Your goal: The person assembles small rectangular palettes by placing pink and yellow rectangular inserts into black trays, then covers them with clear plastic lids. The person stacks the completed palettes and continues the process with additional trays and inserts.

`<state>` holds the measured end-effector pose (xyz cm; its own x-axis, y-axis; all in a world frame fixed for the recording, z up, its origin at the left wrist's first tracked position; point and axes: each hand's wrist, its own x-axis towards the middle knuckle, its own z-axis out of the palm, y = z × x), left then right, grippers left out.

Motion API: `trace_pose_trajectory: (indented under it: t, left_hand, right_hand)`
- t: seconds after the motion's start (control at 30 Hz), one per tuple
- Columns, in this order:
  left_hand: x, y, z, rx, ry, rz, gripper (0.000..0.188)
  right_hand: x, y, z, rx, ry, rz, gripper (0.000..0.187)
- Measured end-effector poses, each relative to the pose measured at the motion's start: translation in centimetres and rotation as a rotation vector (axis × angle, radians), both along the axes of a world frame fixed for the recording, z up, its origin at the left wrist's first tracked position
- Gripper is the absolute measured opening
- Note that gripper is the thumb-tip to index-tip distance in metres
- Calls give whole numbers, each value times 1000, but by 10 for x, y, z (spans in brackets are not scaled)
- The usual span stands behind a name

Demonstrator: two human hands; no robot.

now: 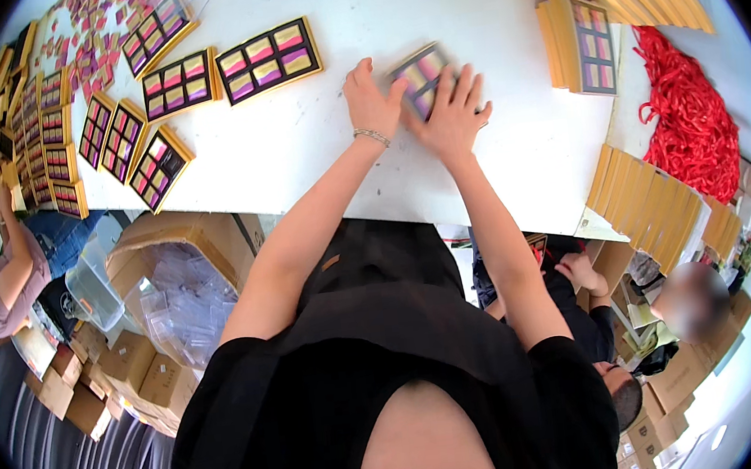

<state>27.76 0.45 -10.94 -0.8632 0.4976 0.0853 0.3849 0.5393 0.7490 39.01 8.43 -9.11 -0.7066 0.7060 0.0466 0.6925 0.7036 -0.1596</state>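
On the white table in front of me lies a flat box (418,69) with a dark grid frame and pink, yellow and purple pieces behind it, blurred by motion. My right hand (450,119) rests over its near right part, fingers spread, hiding that corner. At the box's left side is my left hand (373,99), its fingers apart and its thumb close to the edge; whether it touches cannot be seen. Further left, similar gold-edged boxes (268,61) lie face up, several of them at angles.
Small coloured pieces (91,45) cover the far left, beside rows of boxes (57,134). An upright stack of boxes (592,46) and red ribbon (689,114) are at right. Below the table edge stands a carton of clear plastic covers (187,298). People (590,304) work nearby on both sides.
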Motion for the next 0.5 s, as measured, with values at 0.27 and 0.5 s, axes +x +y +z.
trace_pose_trajectory:
  t: [0.27,0.5]
  left_hand:
    - [14,121,9,278,-499,-175,82]
    - [64,224,-3,77,-465,-299,81]
  right_hand:
    - [53,206,99,-242,818,-389,67]
    - [127,326,16,-1229,920,-695,79]
